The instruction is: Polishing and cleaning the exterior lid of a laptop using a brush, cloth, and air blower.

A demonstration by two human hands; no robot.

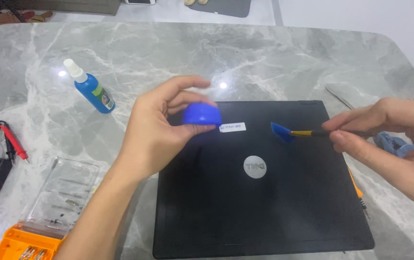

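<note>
Left hand (156, 132): grip closed on blue cap (202, 114). Right hand (389, 130): pinches brush (308, 133), blue tip over closed laptop (264, 192). Laptop unopened; spray bottle (90, 86) lies far left on desk (264, 58).

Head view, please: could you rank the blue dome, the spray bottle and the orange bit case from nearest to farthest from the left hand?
1. Blue dome: held in the left hand fingers, over the black laptop.
2. Spray bottle: lying on the table, up and left of the hand.
3. Orange bit case: bottom-left corner, farthest.
</note>
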